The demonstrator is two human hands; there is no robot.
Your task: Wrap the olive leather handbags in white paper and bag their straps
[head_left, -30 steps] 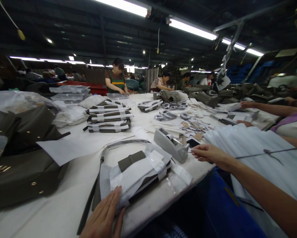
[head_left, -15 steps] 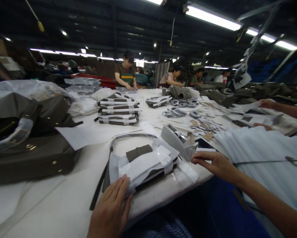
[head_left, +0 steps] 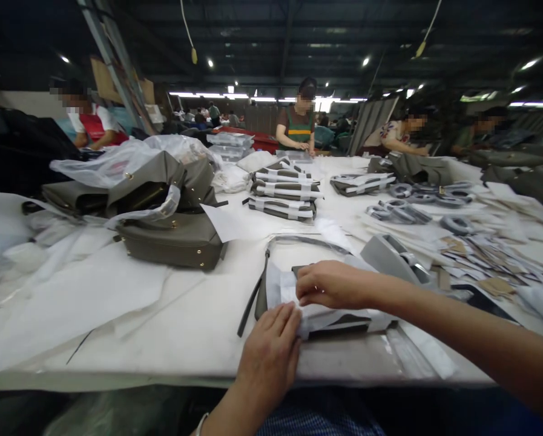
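Near the worktop's front edge (head_left: 180, 360), a wrapped bag (head_left: 332, 317) is being steadied, seemingly against slipping, by the flat left hand (head_left: 269, 342); pinched right hand's (head_left: 329, 283) contents unclear.

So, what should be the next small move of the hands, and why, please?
I would probably press the right hand down on the white wrapping, with the left hand steadying it: the curled right fingers are beside the left fingertips, and the left hand rests on the wrapping's near side. Whether the right fingers hold anything is unclear.
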